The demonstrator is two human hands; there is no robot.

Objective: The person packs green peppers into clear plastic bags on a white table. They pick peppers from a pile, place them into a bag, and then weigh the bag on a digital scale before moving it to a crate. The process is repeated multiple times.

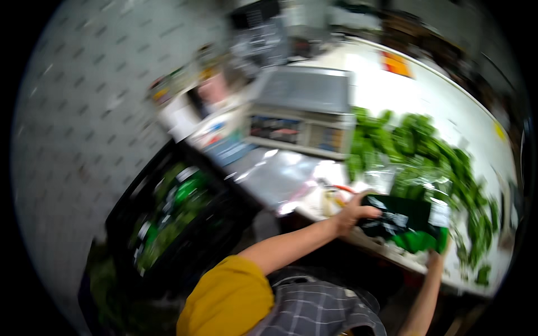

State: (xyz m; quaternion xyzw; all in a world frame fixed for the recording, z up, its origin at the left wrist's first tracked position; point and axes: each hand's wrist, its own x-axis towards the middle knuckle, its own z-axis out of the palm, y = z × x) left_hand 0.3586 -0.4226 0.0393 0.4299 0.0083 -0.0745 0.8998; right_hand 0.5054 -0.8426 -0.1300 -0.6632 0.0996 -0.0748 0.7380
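Note:
My left hand (355, 214) grips the left end of a green and clear plastic produce bag (395, 216), its thumb lying on the printed dark green part. The bag bears writing and a white label, and leafy greens show through its clear end. At the bag's lower right corner is my right hand (437, 254), closed on the edge, its fingers mostly hidden behind the bag. Loose leafy greens (420, 134) lie spread on the white table (441, 96) just beyond and to the right of the bag. The view is blurred.
A weighing scale (304, 90) stands on the table at centre, with clear plastic bags (277, 170) in front of it. An orange-handled tool (342, 188) lies near my left hand. At the lower left, a black plastic crate (138, 180) holds packed green bags. An orange packet (396, 64) lies farther back.

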